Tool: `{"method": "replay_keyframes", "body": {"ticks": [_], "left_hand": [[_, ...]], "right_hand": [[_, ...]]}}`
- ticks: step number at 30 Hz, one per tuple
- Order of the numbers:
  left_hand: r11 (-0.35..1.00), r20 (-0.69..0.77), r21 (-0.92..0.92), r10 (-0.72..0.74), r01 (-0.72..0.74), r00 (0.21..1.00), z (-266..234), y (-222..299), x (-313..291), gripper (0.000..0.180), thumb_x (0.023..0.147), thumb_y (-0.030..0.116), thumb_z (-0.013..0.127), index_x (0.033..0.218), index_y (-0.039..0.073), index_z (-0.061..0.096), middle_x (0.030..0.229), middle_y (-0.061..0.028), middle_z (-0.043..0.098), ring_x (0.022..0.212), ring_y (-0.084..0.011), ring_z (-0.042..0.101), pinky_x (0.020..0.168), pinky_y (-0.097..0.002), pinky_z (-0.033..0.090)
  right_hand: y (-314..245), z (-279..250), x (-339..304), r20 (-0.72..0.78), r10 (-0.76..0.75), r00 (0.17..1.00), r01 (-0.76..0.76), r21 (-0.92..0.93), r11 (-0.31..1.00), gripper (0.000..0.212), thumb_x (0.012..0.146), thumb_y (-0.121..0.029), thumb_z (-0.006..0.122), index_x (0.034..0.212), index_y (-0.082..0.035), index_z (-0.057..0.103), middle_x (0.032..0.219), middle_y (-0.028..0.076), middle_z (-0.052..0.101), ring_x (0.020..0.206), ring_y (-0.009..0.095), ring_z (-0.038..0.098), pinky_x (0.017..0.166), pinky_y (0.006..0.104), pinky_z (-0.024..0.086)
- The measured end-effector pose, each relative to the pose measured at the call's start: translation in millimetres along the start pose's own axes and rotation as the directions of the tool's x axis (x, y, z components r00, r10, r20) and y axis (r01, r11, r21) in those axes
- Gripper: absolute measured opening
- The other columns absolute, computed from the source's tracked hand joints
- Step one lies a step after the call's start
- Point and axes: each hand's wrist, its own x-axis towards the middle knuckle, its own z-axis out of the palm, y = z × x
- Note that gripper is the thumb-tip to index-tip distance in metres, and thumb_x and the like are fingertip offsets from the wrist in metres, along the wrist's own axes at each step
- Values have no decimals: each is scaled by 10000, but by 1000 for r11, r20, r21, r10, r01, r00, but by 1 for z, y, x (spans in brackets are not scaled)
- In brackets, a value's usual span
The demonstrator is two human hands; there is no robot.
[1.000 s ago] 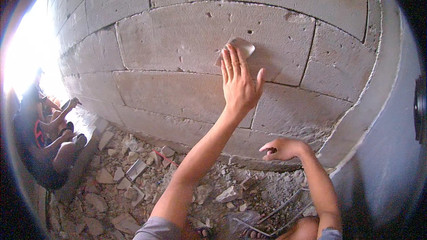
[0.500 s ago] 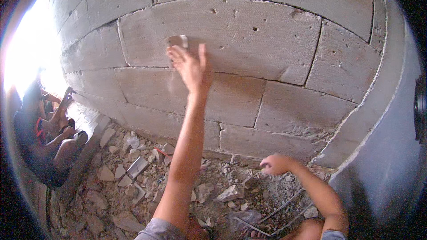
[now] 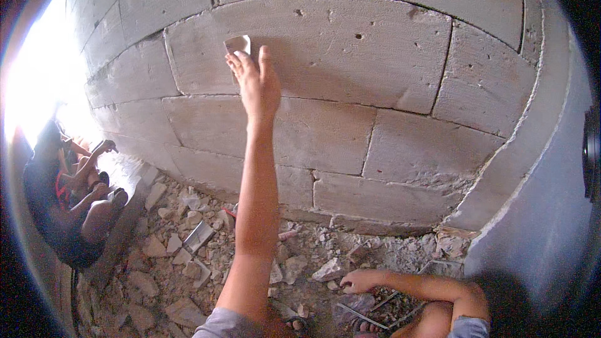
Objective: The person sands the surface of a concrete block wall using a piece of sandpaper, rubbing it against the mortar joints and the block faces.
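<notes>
My left hand (image 3: 258, 87) is stretched up against the grey block wall (image 3: 338, 50), its fingers pressing a small brown sheet with a pale curled edge, which looks like sandpaper (image 3: 238, 44). The thumb stands apart from the fingers. Most of the sheet's lower part is hidden behind my fingertips. Low on the right, near my bent knee, my right hand (image 3: 359, 280) hangs over the rubble with its fingers loosely curled. Whether anything small is inside it cannot be made out.
Broken stone and mortar rubble (image 3: 178, 275) covers the ground along the wall's foot. Thin metal strips (image 3: 363, 317) lie by my feet. At the far left another person (image 3: 75, 206) sits low beside bright light. A smooth grey-blue wall (image 3: 532, 225) rises on the right.
My left hand has slid the sheet slightly up and left across the wall. My right hand has dropped lower and moved left. The other person's raised hand has shifted slightly.
</notes>
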Motion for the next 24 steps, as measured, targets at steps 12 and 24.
{"method": "replay_keyframes", "body": {"ticks": [12,24], "left_hand": [[983,239,69,150,-171,959,41,114,-98,911,893,466,475,1365,-157,8,1432,-357,-57,1359,-443,-60,1120,-477,44],[981,-114,-43,-195,191,974,-3,-90,1,933,894,606,302,1374,-146,26,1442,-346,-10,1373,-406,-44,1122,-441,3]], "right_hand": [[16,33,20,325,-55,944,58,0,998,490,834,-412,533,1156,-45,575,1069,186,622,966,350,584,842,437,443],[32,33,-9,182,-49,982,54,-26,998,472,863,-408,500,1179,-60,546,1095,199,601,970,369,581,841,440,453]]}}
